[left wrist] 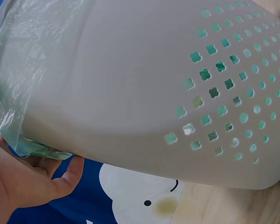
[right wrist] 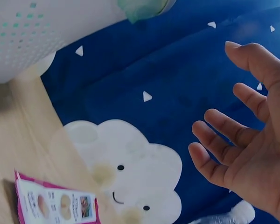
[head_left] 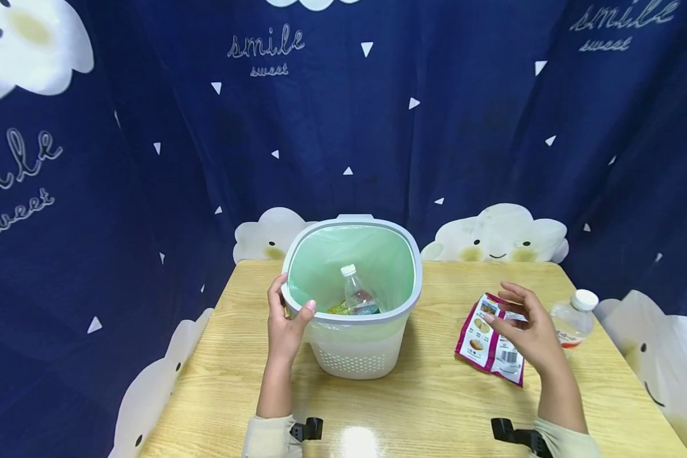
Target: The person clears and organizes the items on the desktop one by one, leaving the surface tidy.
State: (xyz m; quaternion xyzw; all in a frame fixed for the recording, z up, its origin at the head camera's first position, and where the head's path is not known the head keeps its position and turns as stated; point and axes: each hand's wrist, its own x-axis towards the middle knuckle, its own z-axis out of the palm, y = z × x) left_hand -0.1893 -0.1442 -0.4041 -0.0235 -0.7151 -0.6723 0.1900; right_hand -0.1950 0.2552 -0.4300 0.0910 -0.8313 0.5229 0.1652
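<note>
A white waste bin (head_left: pixel 357 359) with a pale grey rim and a green plastic liner (head_left: pixel 320 261) stands upright on the table. My left hand (head_left: pixel 286 337) grips its left rim, thumb at the front edge and fingers around the outer side. Inside the bin lies a clear plastic bottle (head_left: pixel 355 289) with a white cap, beside a yellow wrapper (head_left: pixel 339 308). My right hand (head_left: pixel 532 334), fingers spread and loosely bent, hovers over a pink and white snack packet (head_left: pixel 476 343) with nothing in its grasp. In the right wrist view, the palm (right wrist: pixel 261 172) is bare.
Just right of my right hand stands another clear bottle (head_left: pixel 572 321) with a white cap and a red-orange label. The light wooden table (head_left: pixel 217 381) ends at a dark blue curtain (head_left: pixel 343 127) printed with clouds and triangles, which hangs behind and along both sides.
</note>
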